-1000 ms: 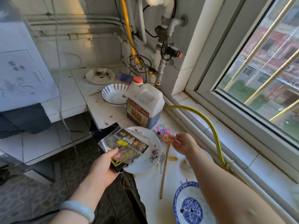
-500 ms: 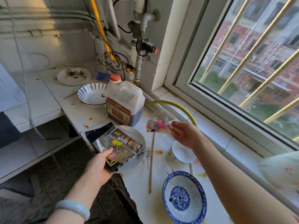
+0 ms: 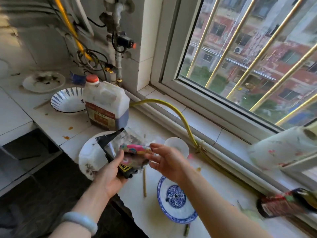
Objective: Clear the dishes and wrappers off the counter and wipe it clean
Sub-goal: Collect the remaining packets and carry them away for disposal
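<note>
Early going: my left hand point(image 3: 109, 174) grips the black wrappers point(image 3: 111, 146), and my right hand point(image 3: 166, 162) pinches the pink wrapper point(image 3: 135, 149) over them. The floral plate point(image 3: 91, 157), blue bowl point(image 3: 175, 200), chopstick point(image 3: 145, 184) and stains wait on the counter point(image 3: 133, 203).

one camera only, worn on the person's head: it looks forward and steeply down along the worktop point(image 3: 51, 124) toward its far corner beside the window point(image 3: 240, 66), close over the near edge.

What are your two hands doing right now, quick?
Left hand: grips the black wrapper.
Right hand: fingertips at the pink wrapper; whether it pinches it cannot be told.
</note>
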Available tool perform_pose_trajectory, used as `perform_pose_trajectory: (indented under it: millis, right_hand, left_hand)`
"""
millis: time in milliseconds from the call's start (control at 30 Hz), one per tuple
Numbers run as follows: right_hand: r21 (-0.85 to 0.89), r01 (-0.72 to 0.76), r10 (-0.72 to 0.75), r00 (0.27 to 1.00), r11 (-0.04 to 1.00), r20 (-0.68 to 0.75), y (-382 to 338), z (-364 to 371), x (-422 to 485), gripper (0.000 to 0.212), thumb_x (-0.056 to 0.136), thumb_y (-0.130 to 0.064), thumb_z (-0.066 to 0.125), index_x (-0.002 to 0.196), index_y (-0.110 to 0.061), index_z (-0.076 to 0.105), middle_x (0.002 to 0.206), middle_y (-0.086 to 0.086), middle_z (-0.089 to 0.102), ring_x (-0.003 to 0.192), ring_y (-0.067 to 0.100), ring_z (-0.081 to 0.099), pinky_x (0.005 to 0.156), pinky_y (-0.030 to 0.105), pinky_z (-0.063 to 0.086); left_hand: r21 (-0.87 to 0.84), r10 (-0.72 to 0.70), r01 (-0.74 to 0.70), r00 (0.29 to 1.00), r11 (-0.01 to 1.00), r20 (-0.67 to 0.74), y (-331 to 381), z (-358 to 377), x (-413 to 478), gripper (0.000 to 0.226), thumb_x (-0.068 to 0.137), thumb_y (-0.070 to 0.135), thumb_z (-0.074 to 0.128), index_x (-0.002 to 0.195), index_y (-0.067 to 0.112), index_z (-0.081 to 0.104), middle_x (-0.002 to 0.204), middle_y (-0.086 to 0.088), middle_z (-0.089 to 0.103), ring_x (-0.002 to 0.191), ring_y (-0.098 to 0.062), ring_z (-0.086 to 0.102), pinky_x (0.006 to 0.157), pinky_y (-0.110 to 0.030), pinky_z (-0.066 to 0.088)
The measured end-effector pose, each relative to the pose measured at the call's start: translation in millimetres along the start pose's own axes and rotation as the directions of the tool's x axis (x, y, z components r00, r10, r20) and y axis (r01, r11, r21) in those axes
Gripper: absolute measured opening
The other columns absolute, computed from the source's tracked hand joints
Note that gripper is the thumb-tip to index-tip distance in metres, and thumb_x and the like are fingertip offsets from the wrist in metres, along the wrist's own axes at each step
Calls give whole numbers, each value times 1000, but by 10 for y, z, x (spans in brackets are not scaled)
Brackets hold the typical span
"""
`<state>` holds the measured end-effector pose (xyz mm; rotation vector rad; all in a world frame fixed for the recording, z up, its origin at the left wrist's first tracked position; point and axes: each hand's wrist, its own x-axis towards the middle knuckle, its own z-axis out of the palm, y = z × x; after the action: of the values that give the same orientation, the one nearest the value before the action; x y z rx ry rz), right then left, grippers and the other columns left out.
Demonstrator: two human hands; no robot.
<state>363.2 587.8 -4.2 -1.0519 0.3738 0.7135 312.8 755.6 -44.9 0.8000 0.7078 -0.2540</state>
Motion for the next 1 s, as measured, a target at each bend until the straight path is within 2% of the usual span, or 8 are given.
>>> perform_pose_trajectory:
  millis: [133,200,267,367,533,800,933,1000]
  right_hand:
    - [18,-45,45,999,999,0,249,23,-108,27,91,5,45,115,-2,57,90,11,62,73,19,68,53,26,51]
    - [3,-64,64,998,998,18,314,22,-165,25,92,4,45,112,-2,58,89,10,63,75,19,68,55,26,50]
    - [-16,-81,82,996,997,32,361,11,-199,25,92,2,45,112,-2,59,92,11,64,75,19,69,56,26,50]
    - [-20,-92,93,995,996,46,388,-18,-243,31,92,2,46,121,3,57,102,15,63,77,19,70,56,26,51]
    - [-48,-72,76,993,996,85,370,-88,-331,35,92,0,46,125,8,56,99,16,64,77,20,71,57,27,53]
    - [-151,-34,50,994,988,100,202,-382,-496,18,95,-7,52,107,-3,64,95,8,70,90,26,70,65,30,55]
    - [-337,22,-31,999,941,-21,-15,-629,-571,19,95,-5,53,111,0,62,99,15,72,79,24,71,64,31,55]
    - [-548,33,-111,988,836,-109,-175,-790,-609,11,94,-6,55,101,-3,64,93,15,71,72,21,70,63,31,55]
  left_hand:
    - [18,39,-40,997,999,67,-78,38,0,39,83,41,59,107,11,68,108,-16,70,97,-28,66,93,-43,48]
    - [35,45,-48,995,998,91,-115,51,1,30,86,42,57,80,16,71,91,-12,71,78,-22,70,82,-38,51]
    - [30,33,-36,996,999,88,-159,62,15,35,90,39,55,68,15,68,76,-9,71,63,-19,70,65,-31,55]
    - [18,12,-14,996,1000,91,-192,107,1,32,91,35,57,71,11,64,69,-11,70,56,-20,69,50,-25,55]
    - [45,44,-49,995,998,91,-217,204,9,26,85,31,65,101,11,66,82,-13,74,66,-25,71,69,-35,55]
    - [63,56,-59,997,996,44,-357,461,91,32,85,18,69,115,8,65,94,-15,73,73,-29,72,67,-38,57]
    - [38,28,-28,1000,999,8,-419,552,81,32,86,16,69,115,7,62,90,-15,71,80,-31,66,51,-33,55]
    - [38,14,-14,1000,999,6,-423,565,80,29,87,15,68,114,6,62,93,-16,71,82,-31,65,47,-31,54]
